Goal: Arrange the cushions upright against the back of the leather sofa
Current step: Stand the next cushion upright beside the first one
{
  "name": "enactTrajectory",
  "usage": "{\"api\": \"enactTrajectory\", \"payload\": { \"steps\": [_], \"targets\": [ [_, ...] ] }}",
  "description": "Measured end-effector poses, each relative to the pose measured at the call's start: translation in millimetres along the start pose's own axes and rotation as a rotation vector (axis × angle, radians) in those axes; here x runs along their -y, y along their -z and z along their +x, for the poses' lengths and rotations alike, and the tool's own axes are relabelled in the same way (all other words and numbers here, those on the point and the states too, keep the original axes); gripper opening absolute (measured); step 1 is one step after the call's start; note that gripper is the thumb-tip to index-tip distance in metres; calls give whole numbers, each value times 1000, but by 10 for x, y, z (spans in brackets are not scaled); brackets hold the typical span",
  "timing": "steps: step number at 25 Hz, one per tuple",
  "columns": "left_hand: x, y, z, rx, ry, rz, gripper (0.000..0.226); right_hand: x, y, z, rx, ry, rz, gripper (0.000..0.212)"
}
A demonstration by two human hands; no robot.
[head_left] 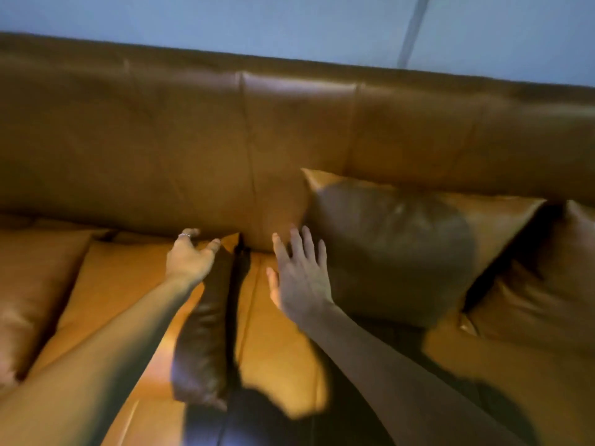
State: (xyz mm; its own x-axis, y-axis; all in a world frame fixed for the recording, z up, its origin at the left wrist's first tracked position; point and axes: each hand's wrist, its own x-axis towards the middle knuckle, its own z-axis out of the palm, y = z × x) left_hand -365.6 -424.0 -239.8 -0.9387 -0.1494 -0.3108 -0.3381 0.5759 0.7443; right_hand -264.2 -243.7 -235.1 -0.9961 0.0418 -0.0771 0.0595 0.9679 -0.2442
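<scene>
A tan leather sofa fills the view, its backrest [193, 140] running across the top. One tan cushion [402, 246] leans upright against the backrest at the right. A second cushion [553, 284] stands to its right, cut by the frame edge. Another cushion [128, 300] lies flat on the seat under my left arm, and one more [29, 284] lies at the far left. My left hand [190, 259] hovers open over the flat cushion's far edge, fingers spread. My right hand [299, 278] is open, fingers apart, just left of the upright cushion; whether it touches is unclear.
A pale blue-grey wall [289, 24] rises behind the sofa, with a thin grey pole or cord [412, 30] slanting down it. A dark shadow falls across the seat [280, 333] near the bottom middle. The picture is motion-blurred.
</scene>
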Motion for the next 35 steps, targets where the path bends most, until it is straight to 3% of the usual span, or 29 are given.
{"api": "enactTrajectory", "payload": {
  "steps": [7, 12, 15, 18, 21, 23, 26, 29, 35],
  "targets": [
    [1131, 898, 808, -7, 102, 112, 52, 1397, -939, 685, 192, -44, 131, 61],
    [1957, 1258, 1369, 10, 165, 369, 86, 1954, -1552, 1074, 255, -391, 376, 81],
    [2183, 1373, 1626, 47, 310, 229, 108, 1952, -1667, 1251, 167, -586, 513, 96],
    [2240, 1437, 1769, 82, 445, 4, 111, 1819, -1717, 1390, 140, -841, 762, 116],
    [2225, 1431, 1766, 87, 446, -131, 113, 1621, -1965, 1432, 68, -999, 1029, 132],
    [2151, 1422, 1725, 60, 390, -180, 107, 1530, -2077, 1438, 33, -1004, 1066, 129],
    [1862, 1433, 1668, 17, 313, -254, 99, 1613, -1605, 1367, -101, -969, 1058, 125],
    [1442, 1453, 1618, -30, 267, -336, 109, 1520, -1079, 1305, -265, -876, 1180, 125],
    [491, 1402, 1532, 0, 94, -501, 105, 1106, -262, 1203, -451, -696, 1305, 108]
  ]
}}
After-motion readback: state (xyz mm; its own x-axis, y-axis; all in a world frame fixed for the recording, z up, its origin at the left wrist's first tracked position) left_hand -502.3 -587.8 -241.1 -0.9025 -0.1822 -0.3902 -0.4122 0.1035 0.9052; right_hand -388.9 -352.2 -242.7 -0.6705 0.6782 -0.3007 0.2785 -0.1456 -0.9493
